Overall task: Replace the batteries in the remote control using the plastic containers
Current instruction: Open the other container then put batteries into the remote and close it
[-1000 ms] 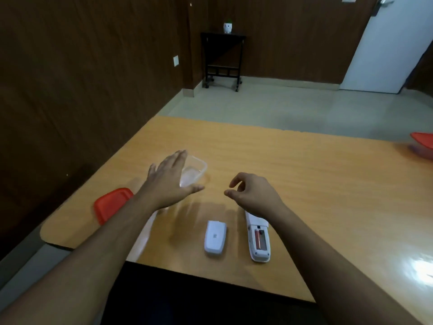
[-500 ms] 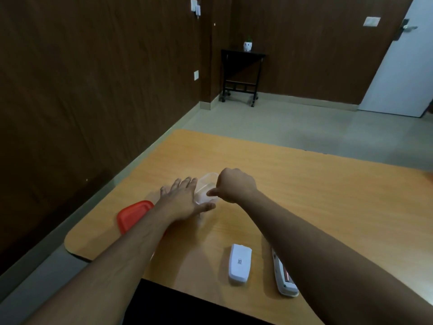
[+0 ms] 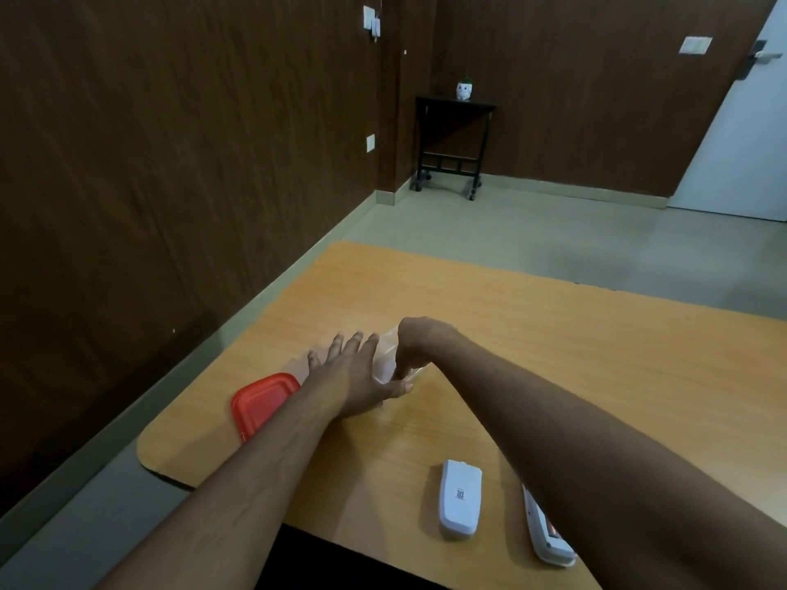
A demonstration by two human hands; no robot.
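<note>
A clear plastic container stands on the wooden table, left of centre. My left hand rests against its left side, fingers straight and thumb along the near edge. My right hand reaches over the container with its fingers bunched and pointing down into it; whether they pinch anything is hidden. The white remote lies face down at the near edge, partly under my right forearm, its battery bay open with a red battery inside. Its white cover lies to the left of it.
A red lid lies flat near the table's left corner, partly under my left forearm. A dark wooden wall runs close along the table's left side. A small black side table stands far back.
My right hand moved from above the remote to the container and dipped its fingers in. My left hand settled against the container's side. The camera tilted up and to the left.
</note>
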